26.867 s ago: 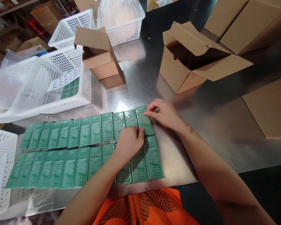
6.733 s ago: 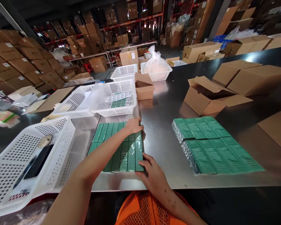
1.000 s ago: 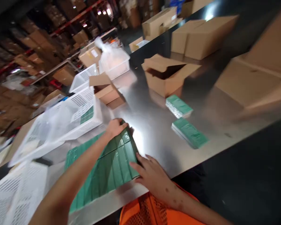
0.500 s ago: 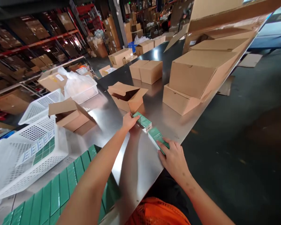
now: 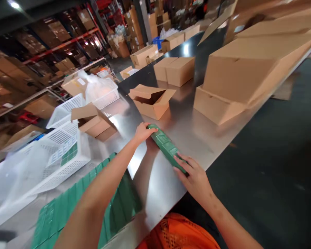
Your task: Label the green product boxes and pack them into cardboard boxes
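Observation:
Two stacks of green wrapped boxes (image 5: 166,147) lie end to end on the steel table (image 5: 197,135), now touching in one line. My left hand (image 5: 142,132) presses on the far end of this line, fingers curled on it. My right hand (image 5: 194,174) grips the near end at the table's edge. A wide sheet of green boxes (image 5: 75,204) lies flat to the left, partly under my left forearm.
An open brown carton (image 5: 151,100) stands just beyond the stacks. Another open carton (image 5: 93,121) and white perforated baskets (image 5: 64,152) are on the left. Closed cartons (image 5: 235,79) crowd the right and back. The table's edge drops to a dark floor at right.
The two green stacks, slightly apart half a second ago, have been pushed together between my hands. Before that my hands left the wide sheet and moved right to these stacks.

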The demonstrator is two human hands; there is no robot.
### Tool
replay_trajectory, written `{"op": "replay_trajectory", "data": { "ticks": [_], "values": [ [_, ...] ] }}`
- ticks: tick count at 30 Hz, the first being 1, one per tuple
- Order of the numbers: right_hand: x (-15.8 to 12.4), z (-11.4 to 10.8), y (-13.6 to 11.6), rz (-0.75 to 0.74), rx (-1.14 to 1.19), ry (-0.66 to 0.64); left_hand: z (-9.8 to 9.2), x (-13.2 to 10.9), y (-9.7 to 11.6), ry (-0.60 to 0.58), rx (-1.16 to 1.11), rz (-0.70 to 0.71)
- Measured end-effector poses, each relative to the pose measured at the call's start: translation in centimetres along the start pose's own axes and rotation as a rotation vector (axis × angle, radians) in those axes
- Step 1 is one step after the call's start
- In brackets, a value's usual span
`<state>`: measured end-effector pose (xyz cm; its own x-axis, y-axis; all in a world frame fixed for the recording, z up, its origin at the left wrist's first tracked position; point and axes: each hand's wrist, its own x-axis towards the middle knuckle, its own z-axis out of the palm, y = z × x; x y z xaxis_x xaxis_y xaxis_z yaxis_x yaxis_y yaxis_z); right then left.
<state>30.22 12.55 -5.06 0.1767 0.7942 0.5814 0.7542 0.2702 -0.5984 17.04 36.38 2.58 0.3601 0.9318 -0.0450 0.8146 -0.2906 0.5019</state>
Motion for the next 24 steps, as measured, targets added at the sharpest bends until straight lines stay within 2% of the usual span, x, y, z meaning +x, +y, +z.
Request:
{"op": "replay_trajectory", "data": {
  "ticks": [5,8,10,13,16,19,22,24],
  "values": [
    [-2.0,2.7,-7.1,0.129,0.279,-0.161,-6.9,-4.5,-3.7,-0.027,0.29,-0.123],
    [-2.7,5.0,-10.0,0.135,0.331,-0.234,-8.7,-7.6,-6.8,-0.02,0.424,-0.181],
    [-3.0,6.4,-10.9,0.079,0.297,-0.252,-8.6,-9.1,-8.7,0.0,0.471,-0.179],
    [-3.1,7.9,-11.1,0.025,0.211,-0.238,-7.3,-9.8,-10.9,0.0,0.461,-0.162],
    [-3.1,8.6,-10.8,0.042,0.149,-0.266,-5.9,-9.3,-11.8,-0.018,0.402,-0.173],
    [-2.9,8.7,-10.7,0.057,0.123,-0.329,-5.2,-8.8,-11.7,-0.02,0.337,-0.177],
    [-2.2,8.0,-10.4,0.064,0.161,-0.416,-5.7,-9.7,-11.3,-0.014,0.258,-0.16],
    [-1.8,6.9,-9.8,0.087,0.247,-0.488,-7.4,-11.5,-11.7,0.028,0.217,-0.139]
  ]
}}
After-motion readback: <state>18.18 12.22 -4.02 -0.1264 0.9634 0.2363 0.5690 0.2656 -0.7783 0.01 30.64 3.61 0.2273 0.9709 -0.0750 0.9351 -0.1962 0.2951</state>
